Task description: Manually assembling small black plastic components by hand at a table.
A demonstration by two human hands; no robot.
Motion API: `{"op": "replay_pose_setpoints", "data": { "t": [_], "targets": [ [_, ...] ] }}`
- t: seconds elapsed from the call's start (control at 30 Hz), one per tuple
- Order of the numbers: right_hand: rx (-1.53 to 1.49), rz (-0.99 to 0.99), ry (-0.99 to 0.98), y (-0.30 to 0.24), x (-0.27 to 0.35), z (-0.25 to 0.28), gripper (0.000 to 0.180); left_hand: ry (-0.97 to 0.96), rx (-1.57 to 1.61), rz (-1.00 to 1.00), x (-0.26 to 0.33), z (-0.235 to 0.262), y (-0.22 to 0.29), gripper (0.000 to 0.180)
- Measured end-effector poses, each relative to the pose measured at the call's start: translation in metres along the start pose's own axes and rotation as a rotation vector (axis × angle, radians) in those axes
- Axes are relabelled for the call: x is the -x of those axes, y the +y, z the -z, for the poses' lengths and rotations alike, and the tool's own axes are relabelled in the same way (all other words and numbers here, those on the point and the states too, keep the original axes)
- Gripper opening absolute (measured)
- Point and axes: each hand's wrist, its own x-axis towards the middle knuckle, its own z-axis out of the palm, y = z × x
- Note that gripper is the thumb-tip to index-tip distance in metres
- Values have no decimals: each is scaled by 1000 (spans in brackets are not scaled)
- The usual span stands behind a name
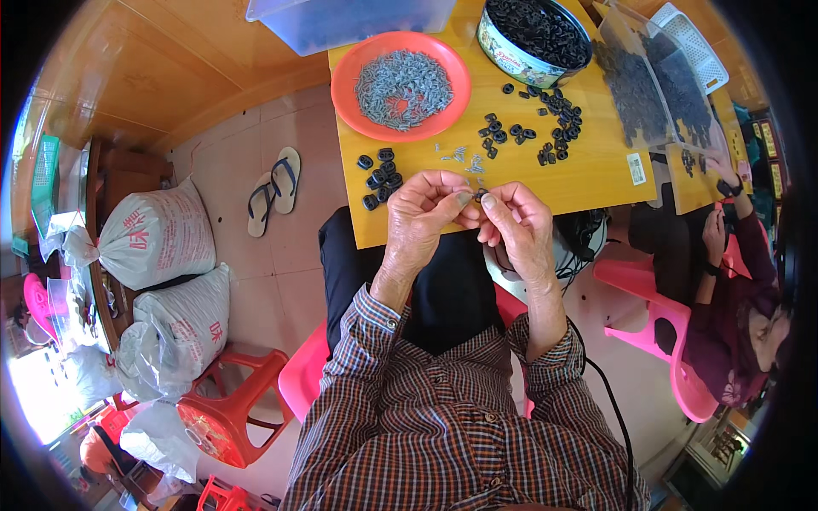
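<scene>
My left hand (pixel 423 211) and my right hand (pixel 518 223) meet over the near edge of the yellow table (pixel 596 183). Pinched between their fingertips is a small black plastic part (pixel 480 195), mostly covered by the fingers. Just beyond lie a few loose grey screws (pixel 475 162). A group of black parts (pixel 381 177) sits left of my left hand, and more black parts (pixel 562 123) are scattered farther right. An orange-red bowl (pixel 342 85) holds a heap of small grey screws (pixel 402 89).
A round patterned tin (pixel 509 60) full of black parts stands at the back, beside a clear plastic bin (pixel 349 21). Clear boxes (pixel 652 85) of black pieces stand at right, near another seated person (pixel 737 281). White sacks (pixel 162 234), sandals (pixel 274 192) and a red stool (pixel 243 409) are at left.
</scene>
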Motion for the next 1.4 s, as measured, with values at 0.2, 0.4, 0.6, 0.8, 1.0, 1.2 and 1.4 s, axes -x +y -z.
{"op": "replay_pose_setpoints", "data": {
  "t": [0.2,0.4,0.6,0.8,1.0,1.2,1.4],
  "targets": [
    [18,0,8,-1,0,-1,17,11,-19,2,0,0,0,13],
    [32,8,11,-1,1,-1,17,13,-40,1,0,-1,1,12],
    [42,10,16,-3,1,-1,17,19,-81,-6,1,-3,5,13],
    [48,8,20,-2,1,-1,16,26,-82,-9,1,-3,4,12],
    [67,11,27,-3,1,-1,15,26,-99,-19,2,-3,4,11],
    [78,27,25,-3,2,-2,14,21,-115,-33,2,-3,4,11],
    [108,53,31,-3,2,-4,12,19,-155,-42,4,-4,9,10]
  ]
}}
